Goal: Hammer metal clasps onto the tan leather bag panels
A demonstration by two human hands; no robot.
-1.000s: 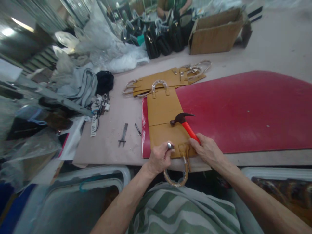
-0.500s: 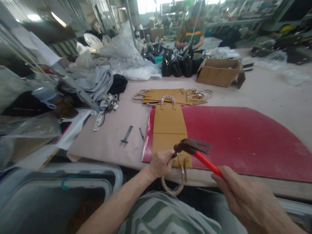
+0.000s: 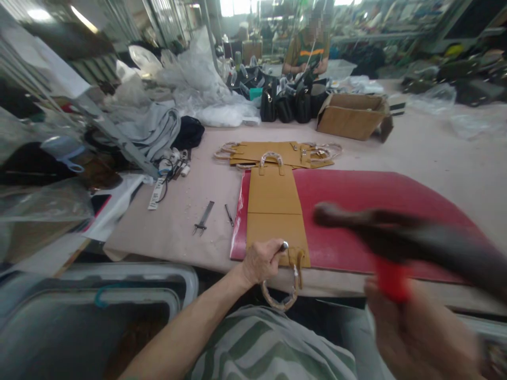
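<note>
A tan leather piece with a wrapped handle at each end lies on the dark red mat; its near handle hangs past the table edge. My left hand is closed around a small metal punch, upright on the piece's near end. At the right, my right hand grips the red handle of a hammer, blurred and raised above the mat, its head apart from the punch.
More tan pieces lie behind the mat. A caliper-like tool and a thin rod are at left. Black bags, a cardboard box and plastic wrap stand further back. A person is across the table.
My right hand has lifted the hammer up and to the right, off the punch top. My left hand has stayed on the punch. The view has shifted slightly.
</note>
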